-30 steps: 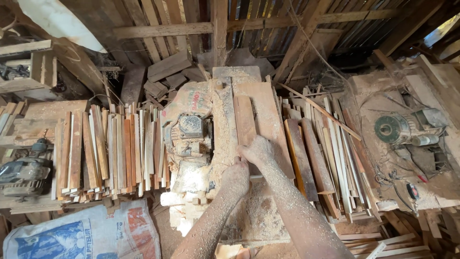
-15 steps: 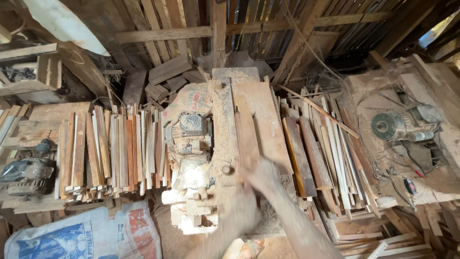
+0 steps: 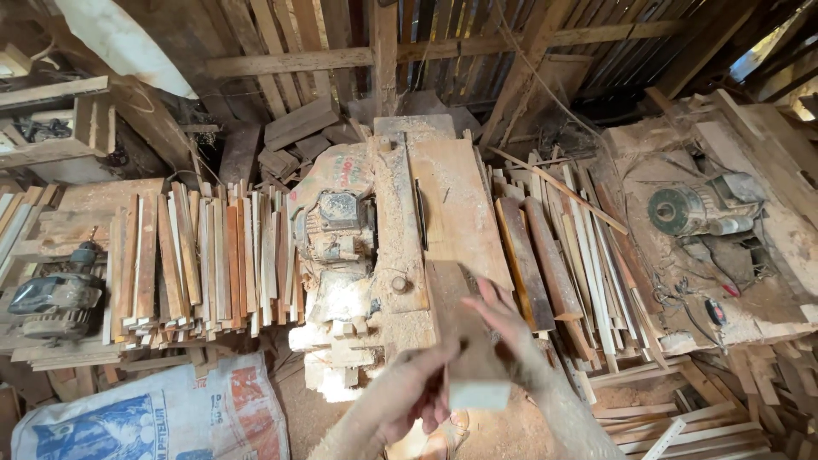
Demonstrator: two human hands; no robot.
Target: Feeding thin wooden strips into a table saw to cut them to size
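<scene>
My right hand (image 3: 509,328) lies against the right side of a short wooden block (image 3: 467,341), fingers extended along its edge. My left hand (image 3: 407,393) comes at the block from the lower left, fingers curled toward its near end; motion blur prevents me from confirming whether it grips. The block sits lengthwise at the near end of the saw table (image 3: 456,209), its pale cut end facing me. Sawdust coats the table top, and a blade slot (image 3: 420,213) runs along it just beyond the block. Left of the table stands a dust-covered electric motor (image 3: 334,226). Further left, a stack of thin wooden slats (image 3: 192,260) rests on a bench, with a hand planer (image 3: 53,298) at its far edge. Right of the table lie loose boards (image 3: 562,255). A printed sack (image 3: 145,417) lies at lower left.
</scene>
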